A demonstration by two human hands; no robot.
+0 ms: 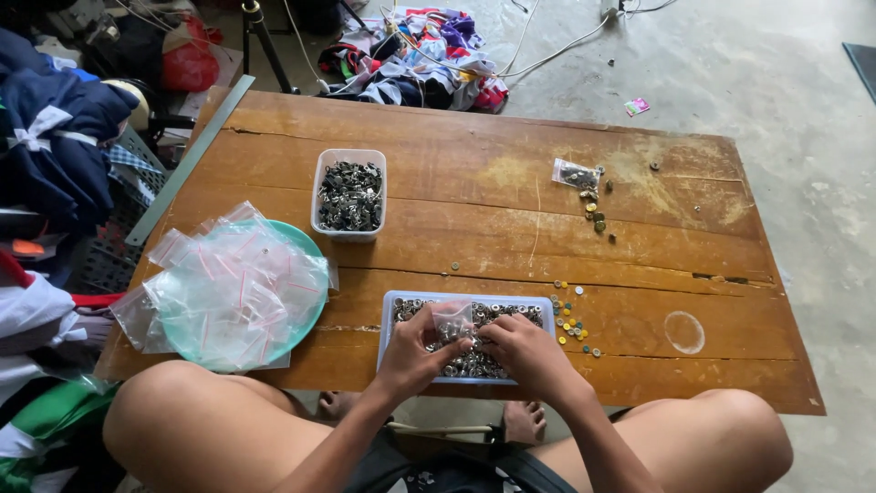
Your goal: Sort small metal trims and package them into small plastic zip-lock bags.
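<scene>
Both hands, left hand (412, 354) and right hand (522, 351), pinch 1 small clear bag (453, 319) over a tray (388, 315) of metal snaps.

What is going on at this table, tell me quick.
A person sits at a low wooden table. Both hands, left hand and right hand, hold a small clear bag over a clear tray full of small metal rings. Beside it lie a teal plate piled with empty bags, a tub of darker metal parts, and loose coloured buttons.
</scene>
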